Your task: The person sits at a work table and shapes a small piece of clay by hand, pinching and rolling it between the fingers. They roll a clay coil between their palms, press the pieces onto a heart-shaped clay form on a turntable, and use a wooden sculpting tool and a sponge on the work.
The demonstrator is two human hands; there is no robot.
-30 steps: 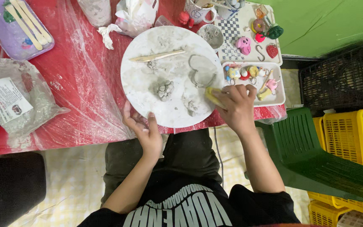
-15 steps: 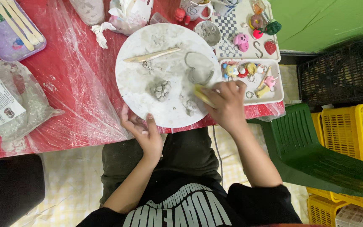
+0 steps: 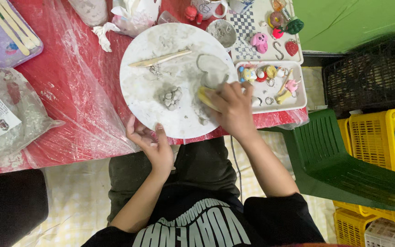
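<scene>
Head cam looks straight down at a round white board (image 3: 138, 91) smeared with grey clay on a red plastic-covered table (image 3: 69, 119). The right hand (image 3: 234, 107) is curled shut around a yellow sponge (image 3: 205, 97), pressing it near a flat heart-shaped clay piece (image 3: 211, 68) on the board's right side. The left hand (image 3: 154, 146) rests loose and half-open at the board's near edge, holding nothing. Looks like the smoothing stage to me; light, steady pressure seems the thing here. A small clay lump (image 3: 170, 97) sits mid-board, with a wooden stick (image 3: 161, 58) above it.
</scene>
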